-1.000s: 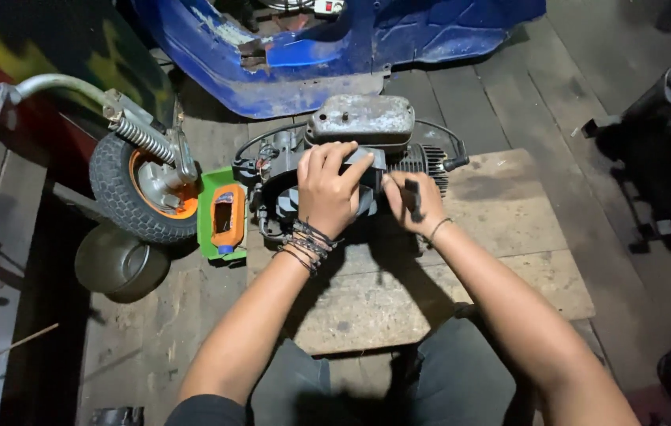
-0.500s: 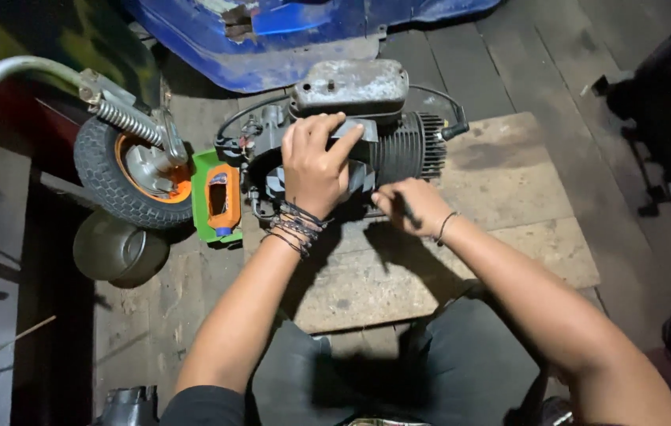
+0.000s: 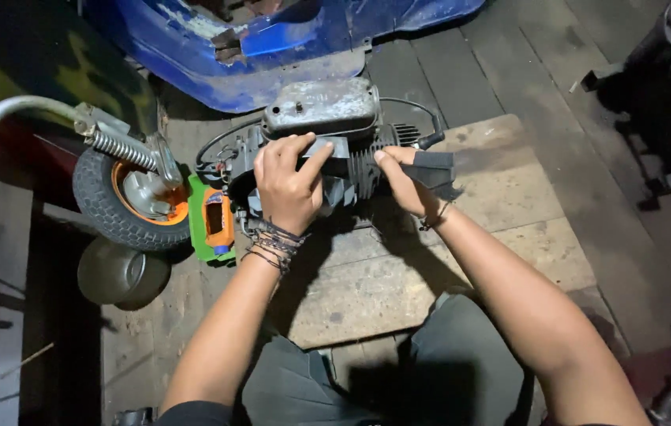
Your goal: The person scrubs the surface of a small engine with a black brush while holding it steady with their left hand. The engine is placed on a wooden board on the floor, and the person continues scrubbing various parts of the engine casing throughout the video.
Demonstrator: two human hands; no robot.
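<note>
Kneeling at a wooden board on the floor, we press our left hand closed over a grimy finned engine; our right hand grips its black shroud. Beyond lies a blue body panel.

blue panel, orange wheel rim, green tool

Wooden board, engine on it

Clearly a scooter repair workshop. Grimy engine on a wooden board, small wheel alongside. Blue body shell behind.
</note>
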